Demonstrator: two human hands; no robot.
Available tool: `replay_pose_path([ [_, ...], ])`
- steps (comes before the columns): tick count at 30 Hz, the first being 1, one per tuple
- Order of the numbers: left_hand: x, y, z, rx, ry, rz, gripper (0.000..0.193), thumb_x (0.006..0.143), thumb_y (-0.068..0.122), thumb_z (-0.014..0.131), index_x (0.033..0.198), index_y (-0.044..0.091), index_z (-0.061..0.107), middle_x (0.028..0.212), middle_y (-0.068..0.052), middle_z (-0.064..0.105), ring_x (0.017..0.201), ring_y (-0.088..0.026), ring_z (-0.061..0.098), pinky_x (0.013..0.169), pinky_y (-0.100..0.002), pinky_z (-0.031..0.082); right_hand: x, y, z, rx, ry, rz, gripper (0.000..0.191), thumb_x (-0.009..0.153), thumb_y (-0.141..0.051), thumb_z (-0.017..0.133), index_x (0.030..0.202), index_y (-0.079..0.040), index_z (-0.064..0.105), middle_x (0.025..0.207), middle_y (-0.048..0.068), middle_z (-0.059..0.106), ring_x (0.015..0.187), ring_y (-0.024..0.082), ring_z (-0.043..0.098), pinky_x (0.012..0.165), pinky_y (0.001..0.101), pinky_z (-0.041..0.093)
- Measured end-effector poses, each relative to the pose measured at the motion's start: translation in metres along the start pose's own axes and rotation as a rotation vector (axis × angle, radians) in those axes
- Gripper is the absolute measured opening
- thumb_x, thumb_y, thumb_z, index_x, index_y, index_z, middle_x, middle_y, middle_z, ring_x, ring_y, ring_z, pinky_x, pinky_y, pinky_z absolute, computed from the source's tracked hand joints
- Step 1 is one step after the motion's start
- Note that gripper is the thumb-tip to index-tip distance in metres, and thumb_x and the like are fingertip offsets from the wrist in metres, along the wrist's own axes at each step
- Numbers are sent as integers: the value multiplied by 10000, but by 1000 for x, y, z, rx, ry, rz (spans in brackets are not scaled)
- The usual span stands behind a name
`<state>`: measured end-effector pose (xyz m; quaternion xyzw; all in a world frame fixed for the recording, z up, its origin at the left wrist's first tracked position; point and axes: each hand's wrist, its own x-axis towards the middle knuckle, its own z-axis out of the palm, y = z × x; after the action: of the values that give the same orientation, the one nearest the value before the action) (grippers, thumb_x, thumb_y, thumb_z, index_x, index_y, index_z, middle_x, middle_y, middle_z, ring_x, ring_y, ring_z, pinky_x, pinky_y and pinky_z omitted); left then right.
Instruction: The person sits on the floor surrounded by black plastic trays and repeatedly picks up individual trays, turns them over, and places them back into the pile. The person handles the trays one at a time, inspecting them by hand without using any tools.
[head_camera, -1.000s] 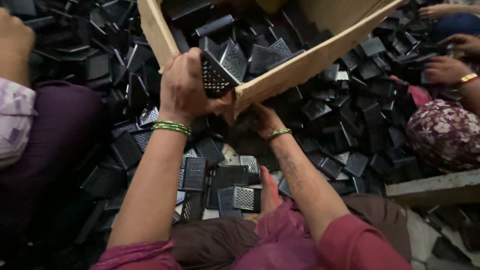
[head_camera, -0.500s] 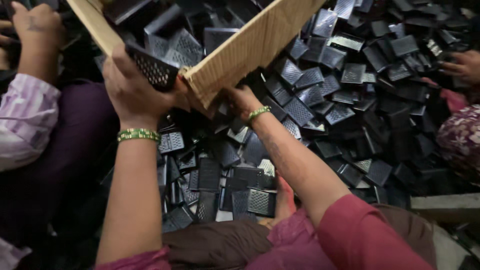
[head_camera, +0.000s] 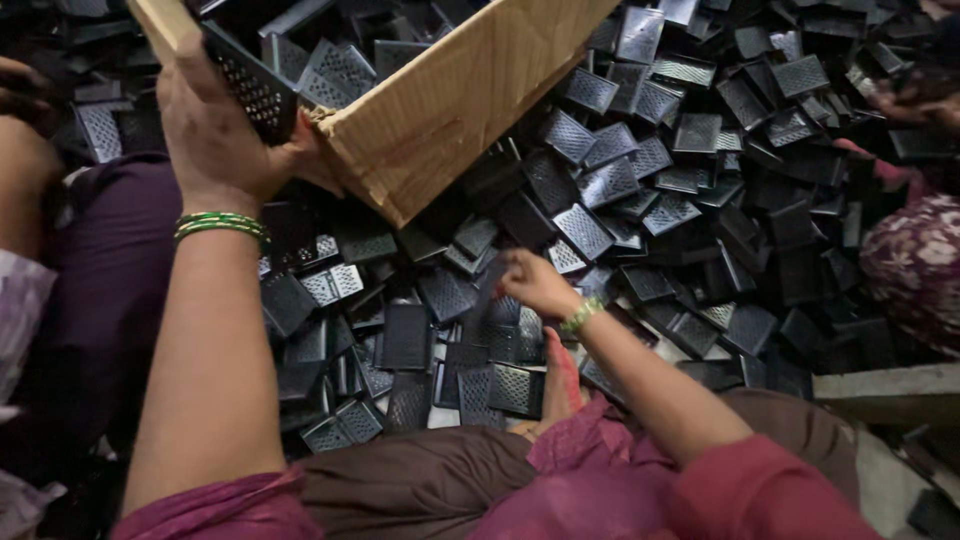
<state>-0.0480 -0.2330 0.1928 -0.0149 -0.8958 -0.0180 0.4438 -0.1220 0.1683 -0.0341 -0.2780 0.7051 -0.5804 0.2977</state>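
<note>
- A seated person's left hand (head_camera: 225, 140) is raised and closed around the near edge of a cardboard box (head_camera: 450, 110), thumb and fingers pinching the wall beside a torn corner.
- The same grip presses a black perforated grille (head_camera: 250, 90) against the box wall, so the hand holds both box and grille at once.
- The box hangs tilted above the heap, upper left of centre, one corner pointing down toward the floor; more grilles lie inside it.
- Green bangles (head_camera: 222, 226) ring the left wrist.
- The right hand (head_camera: 535, 283) hovers low over the pile (head_camera: 700, 190), just under the box's lower corner, fingers loosely curled and half closed; whether it grips a piece cannot be told, as the fingertips blur into the dark parts beneath.
- A green bracelet (head_camera: 578, 318) sits on the right wrist.
- The pile of black mesh-faced grilles covers the floor from the person's knees out to the far edge of the view, pieces lying flat, tilted and overlapping.
- The person wears a maroon top (head_camera: 760, 490) and brown trousers (head_camera: 420, 490); a bare foot (head_camera: 560, 385) pokes out among the grilles beside the right forearm.
- At left, another person in dark purple cloth (head_camera: 100, 300) sits close against the left arm.
- At right, a co-worker's floral sleeve (head_camera: 915, 265) borders the heap, well apart from the hands.
</note>
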Motion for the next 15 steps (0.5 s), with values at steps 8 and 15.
replay_pose_path([
  [8,-2,16,-20,-78,-63,-94,912,951,478,680,1564,-18,222,1448,-255,450,1402,-421,452,1236,-476,384,-75,-10,-5,-226,197,35,296,886,-171,745,1141,-21,724,1033,98,736,966,191,715,873,324,572],
  [15,-89,158,-50,-354,45,-576,877,1036,444,855,1534,-88,367,1584,-300,311,1532,-424,309,1345,-514,251,-66,-39,65,-880,169,0,760,671,-391,934,1260,-56,589,1135,219,592,1068,419,569,894,476,493],
])
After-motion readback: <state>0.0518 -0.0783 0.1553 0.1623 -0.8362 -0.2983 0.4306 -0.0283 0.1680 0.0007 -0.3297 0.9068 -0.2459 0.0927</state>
